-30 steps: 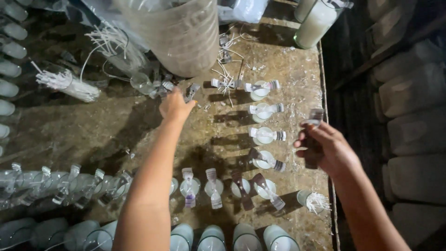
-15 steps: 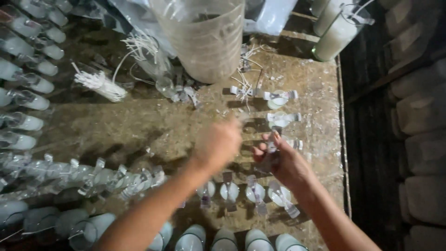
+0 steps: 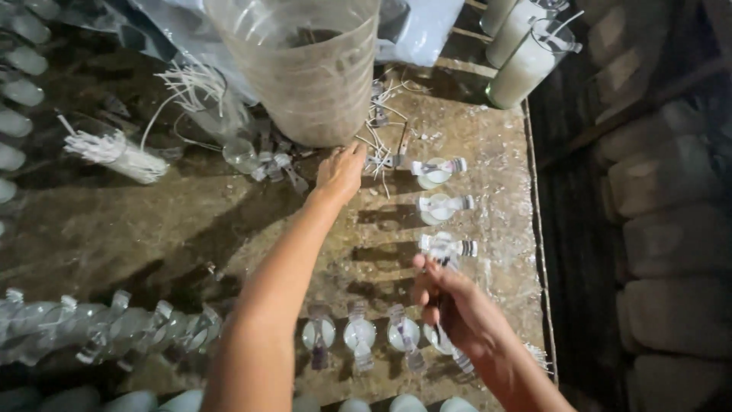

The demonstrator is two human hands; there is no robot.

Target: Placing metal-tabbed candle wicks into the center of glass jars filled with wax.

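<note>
Reaching toward the far edge of the counter [image 3: 152, 229], the left hand [image 3: 341, 172] with fingers loosely spread and holding nothing, fingertips touching down just beside the loose white wicks [image 3: 381, 122] scattered at the foot of the big clear plastic jar [image 3: 305, 69]. Lying right of that hand, near the far right corner, a small glass of white wax [image 3: 435, 174] with a clip laid across its rim. Curling nearer the right edge, the right hand [image 3: 450, 301], fingers closed around a small clip-like piece [image 3: 442, 252] pinched up at the fingertips; too blurred to tell its exact kind. Sitting between the two hands along the right side, a second small glass [image 3: 436, 207] with a clip across it, and close above the right hand's fingertips a third one [image 3: 446, 246]. Running along the near edge below the right hand, a row of small wax-filled glasses [image 3: 360, 334], each bridged by a clip. Standing at the far right corner, a tall glass candle [image 3: 526, 69] filled with pale wax. Lying toward the far left, a bundle of white wicks [image 3: 114, 149], and by the jar's base a heap of small clear clips [image 3: 263, 162]. Stretching along the near left edge, a line of clear glasses with clips [image 3: 114, 328], dim and hard to make out in detail.
</note>
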